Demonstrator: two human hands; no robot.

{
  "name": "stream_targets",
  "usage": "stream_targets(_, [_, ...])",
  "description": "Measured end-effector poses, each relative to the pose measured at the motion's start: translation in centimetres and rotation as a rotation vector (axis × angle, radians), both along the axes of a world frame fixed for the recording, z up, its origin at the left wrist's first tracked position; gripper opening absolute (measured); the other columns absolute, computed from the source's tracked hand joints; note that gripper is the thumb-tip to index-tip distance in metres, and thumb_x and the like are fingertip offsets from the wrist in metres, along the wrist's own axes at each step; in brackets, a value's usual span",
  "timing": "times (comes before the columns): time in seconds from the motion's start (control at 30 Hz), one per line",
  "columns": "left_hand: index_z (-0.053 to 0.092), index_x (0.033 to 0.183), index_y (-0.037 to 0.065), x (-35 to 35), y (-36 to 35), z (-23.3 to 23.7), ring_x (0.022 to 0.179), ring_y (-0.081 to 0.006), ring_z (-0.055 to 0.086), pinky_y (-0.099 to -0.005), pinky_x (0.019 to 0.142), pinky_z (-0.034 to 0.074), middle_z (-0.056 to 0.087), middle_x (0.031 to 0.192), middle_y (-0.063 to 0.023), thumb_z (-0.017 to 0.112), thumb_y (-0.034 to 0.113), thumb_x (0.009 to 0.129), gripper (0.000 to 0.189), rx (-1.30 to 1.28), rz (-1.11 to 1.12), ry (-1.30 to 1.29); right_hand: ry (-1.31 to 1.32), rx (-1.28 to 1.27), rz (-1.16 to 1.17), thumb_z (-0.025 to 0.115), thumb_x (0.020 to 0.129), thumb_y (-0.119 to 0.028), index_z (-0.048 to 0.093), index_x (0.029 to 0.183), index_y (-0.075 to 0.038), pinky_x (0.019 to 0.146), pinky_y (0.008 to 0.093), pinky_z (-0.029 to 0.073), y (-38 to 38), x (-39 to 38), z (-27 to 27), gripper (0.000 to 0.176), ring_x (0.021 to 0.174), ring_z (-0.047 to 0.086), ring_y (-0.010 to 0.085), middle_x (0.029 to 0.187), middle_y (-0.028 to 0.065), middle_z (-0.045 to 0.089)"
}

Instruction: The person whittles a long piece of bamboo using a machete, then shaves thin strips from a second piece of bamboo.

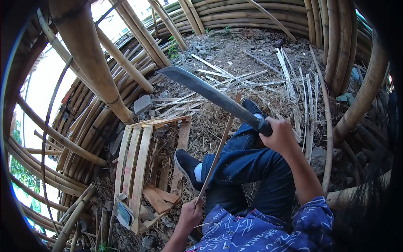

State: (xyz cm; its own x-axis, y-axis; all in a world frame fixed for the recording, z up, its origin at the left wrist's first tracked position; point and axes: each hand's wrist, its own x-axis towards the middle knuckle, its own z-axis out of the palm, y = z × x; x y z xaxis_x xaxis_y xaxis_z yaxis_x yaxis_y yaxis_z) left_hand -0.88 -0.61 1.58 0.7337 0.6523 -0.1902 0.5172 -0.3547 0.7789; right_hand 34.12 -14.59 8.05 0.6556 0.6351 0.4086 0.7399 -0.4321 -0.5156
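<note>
My right hand (279, 133) is closed round the dark handle of a machete (210, 94). Its long blade points up and to the left, well away from my body. In my left hand (191, 214) is the lower end of a thin bamboo strip (217, 155), gripped in closed fingers. The strip slants upward past my knees, and its upper end overlaps the blade in this view. Below both hands are my legs in blue jeans (252, 164), bent and crossed at the shins, with a dark shoe (187, 168) beside the crate.
A slatted wooden crate (136, 157) stands left of my feet. Split bamboo strips (235, 80) and dry shavings cover the ground ahead. Bamboo poles (90, 63) rise at left, more poles (338, 46) at right, and stacked bamboo (252, 17) lies behind. A grey block (143, 104) sits near the crate.
</note>
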Motion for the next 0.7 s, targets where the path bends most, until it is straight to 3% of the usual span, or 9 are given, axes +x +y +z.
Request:
stream_targets(0.3, [0.056, 0.085, -0.001, 0.5, 0.1, -0.2, 0.055, -0.0078, 0.041, -0.0304, 0.050, 0.036, 0.044, 0.058, -0.0015, 0.050, 0.028, 0.103, 0.035, -0.116, -0.035, -0.059, -0.169, 0.086, 0.205, 0.073, 0.069, -0.019, 0.061, 0.077, -0.011, 0.060, 0.0436, 0.051, 0.0, -2.2, -0.6, 0.016, 0.066, 0.066, 0.0335, 0.065, 0.0114, 0.063])
stream_targets(0.5, [0.053, 0.082, 0.001, -0.5, 0.0, -1.3, 0.059, -0.0049, 0.035, -0.0273, 0.050, 0.032, 0.039, 0.064, 0.0065, 0.047, 0.023, 0.105, 0.032, -0.372, -0.072, -0.103, -0.047, 0.087, 0.034, 0.072, 0.072, -0.018, 0.062, 0.080, -0.008, 0.063, 0.0459, 0.051, 0.2, 0.6, -0.2, 0.017, 0.069, 0.066, 0.0367, 0.067, 0.0157, 0.064])
stream_targets(0.57, [0.052, 0.081, 0.008, -0.9, -0.1, -2.2, 0.056, -0.0017, 0.038, -0.0215, 0.049, 0.032, 0.042, 0.066, 0.0092, 0.047, 0.028, 0.106, 0.032, -0.481, -0.123, -0.096, 0.034, 0.151, -0.022, 0.072, 0.072, -0.018, 0.062, 0.081, -0.008, 0.063, 0.0471, 0.051, 0.0, 0.7, -0.7, 0.017, 0.070, 0.066, 0.0379, 0.069, 0.0163, 0.065])
stream_targets(0.7, [0.053, 0.083, 0.009, -1.2, -0.2, -2.7, 0.054, -0.0016, 0.039, -0.0210, 0.048, 0.032, 0.042, 0.065, 0.0092, 0.047, 0.031, 0.106, 0.032, -0.579, -0.128, -0.059, -0.015, 0.116, 0.030, 0.073, 0.072, -0.018, 0.060, 0.080, -0.008, 0.062, 0.0463, 0.051, -0.8, -0.7, -1.7, 0.018, 0.070, 0.066, 0.0374, 0.069, 0.0144, 0.064])
